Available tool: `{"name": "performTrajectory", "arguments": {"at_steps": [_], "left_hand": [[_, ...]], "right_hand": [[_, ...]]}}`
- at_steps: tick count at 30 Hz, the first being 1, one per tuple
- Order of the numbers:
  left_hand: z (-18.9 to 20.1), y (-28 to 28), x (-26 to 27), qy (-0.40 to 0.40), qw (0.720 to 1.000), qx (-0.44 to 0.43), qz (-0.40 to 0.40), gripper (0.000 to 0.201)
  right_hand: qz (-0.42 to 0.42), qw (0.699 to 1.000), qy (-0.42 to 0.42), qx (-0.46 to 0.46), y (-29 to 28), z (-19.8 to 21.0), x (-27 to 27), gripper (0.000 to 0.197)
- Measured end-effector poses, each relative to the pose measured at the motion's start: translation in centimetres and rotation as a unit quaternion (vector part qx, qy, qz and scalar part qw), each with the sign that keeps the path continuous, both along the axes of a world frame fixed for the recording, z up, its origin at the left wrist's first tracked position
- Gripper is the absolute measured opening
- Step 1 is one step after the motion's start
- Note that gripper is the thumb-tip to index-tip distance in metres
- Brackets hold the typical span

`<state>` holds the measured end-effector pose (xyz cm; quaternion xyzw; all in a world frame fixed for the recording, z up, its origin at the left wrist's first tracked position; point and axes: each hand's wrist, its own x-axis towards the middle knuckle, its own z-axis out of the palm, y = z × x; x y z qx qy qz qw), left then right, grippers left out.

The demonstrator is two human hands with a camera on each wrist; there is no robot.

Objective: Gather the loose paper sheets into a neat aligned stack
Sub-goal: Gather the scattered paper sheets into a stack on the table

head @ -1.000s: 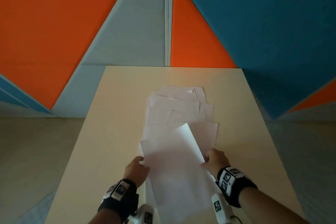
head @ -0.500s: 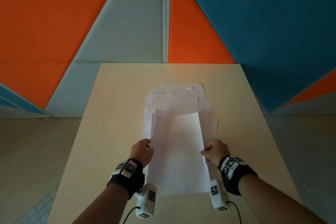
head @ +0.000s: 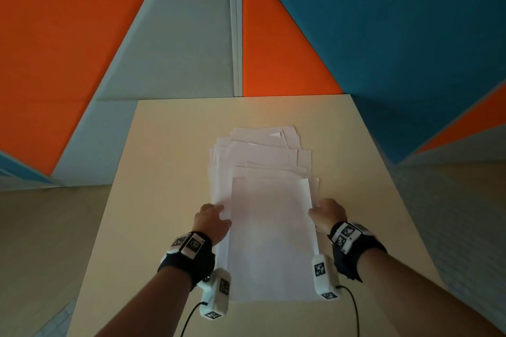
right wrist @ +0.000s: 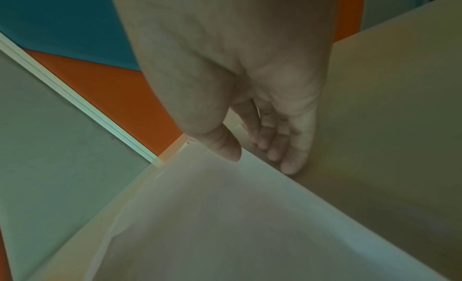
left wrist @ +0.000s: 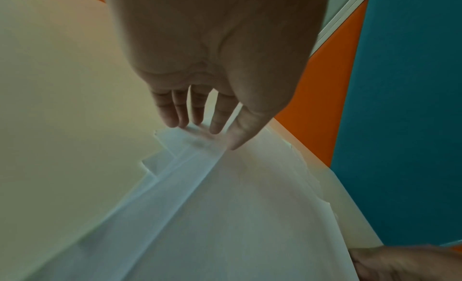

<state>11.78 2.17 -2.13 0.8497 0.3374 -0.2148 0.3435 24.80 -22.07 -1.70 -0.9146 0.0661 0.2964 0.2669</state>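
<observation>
Several white sheets lie in a fanned, uneven pile along the middle of the beige table. One top sheet lies straight over the pile's near end and reaches toward me. My left hand is at its left edge. Its straight fingers press on the offset lower sheets and its thumb touches the top sheet. My right hand is at the right edge. Its thumb lies on the top sheet, with the fingers just outside and under that edge.
The table's far edge meets wall panels in orange, grey and teal. Bare tabletop flanks the pile on both sides. Floor shows past the left and right table edges. Cables hang from my wrist cameras at the near edge.
The top sheet, tilted a second ago, has been turned straight and slid forward over the pile. Both hands moved forward with it, and the left hand's fingers now press the lower sheets.
</observation>
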Motion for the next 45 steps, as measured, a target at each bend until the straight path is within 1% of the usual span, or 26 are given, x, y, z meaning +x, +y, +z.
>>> {"name": "performTrajectory", "arguments": {"at_steps": [2, 4, 7, 8, 10, 12, 14, 17, 20, 21, 23, 24, 26, 27, 29, 30, 32, 34, 35, 38, 40, 43, 45], "left_hand": [[0.1, 0.1, 0.3, -0.018, 0.999, -0.027, 0.009, 0.056], [0.3, 0.5, 0.4, -0.032, 0.998, -0.049, 0.036, 0.056], [0.5, 1.4, -0.3, -0.042, 0.995, -0.040, 0.085, 0.057], [0.5, 1.5, -0.8, -0.038, 0.994, -0.035, 0.096, 0.057], [0.6, 1.4, -2.0, -0.024, 0.994, -0.035, 0.102, 0.056], [0.4, 0.8, -3.2, -0.012, 0.995, -0.040, 0.096, 0.055], [0.4, -0.2, -3.9, -0.013, 0.993, -0.057, 0.103, 0.052], [0.3, -1.5, -4.0, -0.034, 0.986, -0.101, 0.131, 0.044], [0.1, -1.9, -3.9, -0.045, 0.981, -0.113, 0.149, 0.049], [0.0, -1.8, -4.0, -0.047, 0.981, -0.109, 0.152, 0.050], [-0.3, -1.5, -4.6, -0.049, 0.982, -0.085, 0.158, 0.046], [-0.3, -1.5, -5.0, -0.051, 0.984, -0.070, 0.158, 0.041], [-0.5, -1.7, -5.6, -0.051, 0.987, -0.056, 0.140, 0.031], [-0.5, -2.0, -5.8, -0.046, 0.989, -0.061, 0.124, 0.030], [-0.4, -2.5, -5.7, -0.040, 0.992, -0.071, 0.096, 0.034], [-0.3, -2.4, -5.4, -0.038, 0.992, -0.071, 0.093, 0.036], [0.2, -1.9, -4.6, -0.042, 0.989, -0.072, 0.119, 0.044], [0.6, -0.5, -3.6, -0.051, 0.985, -0.071, 0.146, 0.051], [0.8, 0.2, -2.9, -0.054, 0.984, -0.069, 0.152, 0.053], [1.4, 2.1, -0.6, -0.052, 0.981, -0.081, 0.168, 0.058], [1.5, 2.6, 1.2, -0.050, 0.980, -0.096, 0.170, 0.061], [1.3, 2.7, 3.2, -0.052, 0.978, -0.115, 0.168, 0.064], [1.0, 2.5, 4.1, -0.056, 0.976, -0.125, 0.170, 0.065]], "right_hand": [[0.003, 1.000, -0.010, 0.024, 0.6, -0.1, 0.1, 0.024], [0.014, 0.999, -0.020, 0.036, 0.9, 0.0, 0.1, 0.023], [0.007, 0.999, -0.041, 0.034, 0.3, 0.5, -0.5, 0.012], [0.005, 0.999, -0.038, 0.023, -0.2, 0.6, -0.8, 0.010], [0.019, 1.000, 0.003, -0.005, -1.4, 0.9, -1.8, 0.009], [0.032, 0.999, 0.039, -0.013, -2.2, 0.9, -2.9, 0.015], [0.029, 0.998, 0.048, -0.014, -2.4, 0.5, -3.8, 0.026], [0.016, 0.999, 0.031, 0.012, -1.8, 0.0, -4.9, 0.023], [-0.002, 0.999, 0.026, 0.041, -1.5, -0.3, -5.5, 0.026], [-0.007, 0.999, 0.023, 0.046, -1.6, -0.4, -5.6, 0.023], [-0.008, 0.999, 0.016, 0.034, -2.2, -0.6, -5.9, 0.008], [-0.004, 1.000, 0.020, 0.019, -2.5, -0.9, -6.2, 0.011], [-0.003, 1.000, 0.019, -0.002, -2.5, -1.0, -7.0, 0.027], [0.004, 1.000, 0.010, 0.000, -2.2, -0.9, -7.4, 0.024], [0.029, 1.000, 0.002, 0.003, -1.5, -0.7, -7.8, 0.006], [0.037, 0.999, 0.000, 0.004, -1.3, -0.6, -7.6, 0.005], [0.034, 0.999, -0.004, 0.005, -1.1, -0.3, -6.5, 0.017], [0.012, 1.000, -0.016, 0.007, -1.1, 0.3, -4.7, 0.031], [0.005, 1.000, -0.023, 0.006, -1.0, 0.5, -3.5, 0.034], [0.001, 1.000, -0.025, -0.009, -0.1, 0.7, 0.2, 0.031], [0.007, 0.999, -0.021, -0.035, 0.7, 0.6, 2.4, 0.024], [0.003, 0.999, 0.011, -0.043, 2.2, 0.1, 4.7, 0.021], [-0.004, 0.999, 0.017, -0.037, 3.2, -0.1, 5.7, 0.019]]}}
